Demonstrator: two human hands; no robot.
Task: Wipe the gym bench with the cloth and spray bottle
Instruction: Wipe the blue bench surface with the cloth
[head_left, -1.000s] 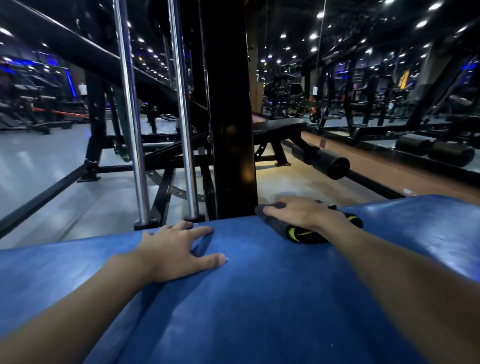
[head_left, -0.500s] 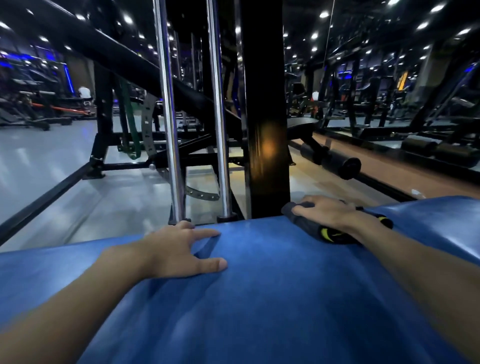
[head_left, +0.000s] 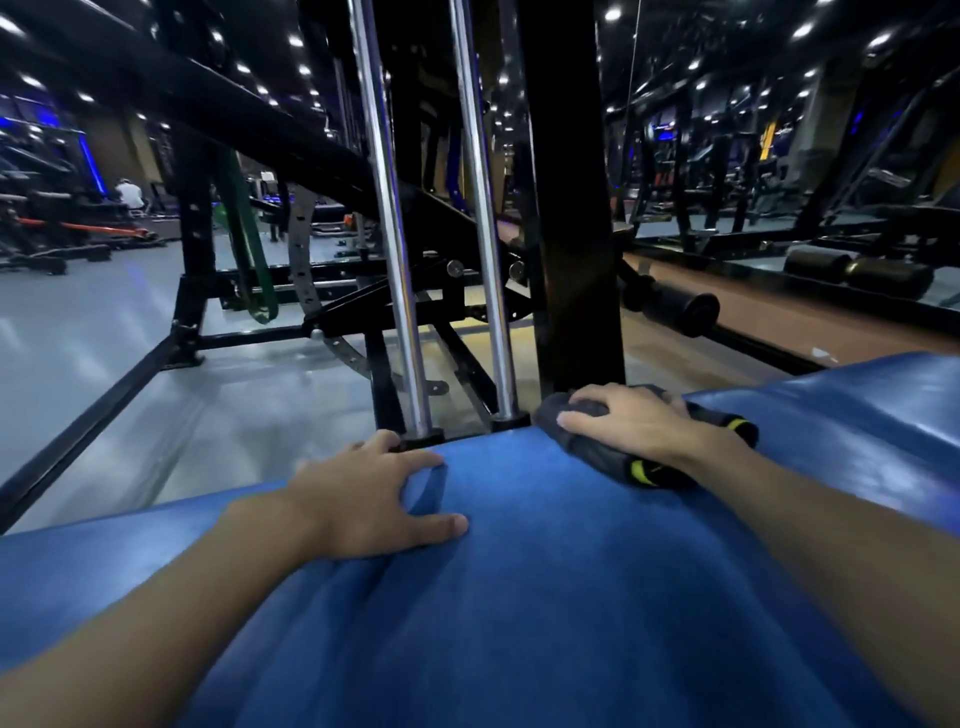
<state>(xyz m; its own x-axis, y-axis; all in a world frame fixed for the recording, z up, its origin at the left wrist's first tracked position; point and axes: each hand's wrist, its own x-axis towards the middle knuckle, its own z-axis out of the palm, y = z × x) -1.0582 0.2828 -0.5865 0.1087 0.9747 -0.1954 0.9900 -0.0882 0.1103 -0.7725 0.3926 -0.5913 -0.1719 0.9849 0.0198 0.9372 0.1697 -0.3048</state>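
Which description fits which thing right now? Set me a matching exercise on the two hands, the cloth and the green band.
Column one:
1. left hand
2. right hand
3. cloth
4. green band

Column two:
A. hangs on the black frame
B. rests on top of the cloth
C. spread flat on the bare blue pad
D. dark with yellow-green marks, at the pad's far edge

Pairs: 1-C, 2-B, 3-D, 4-A

Chrome rods (head_left: 395, 218), black post (head_left: 569, 208), green band (head_left: 244, 244)
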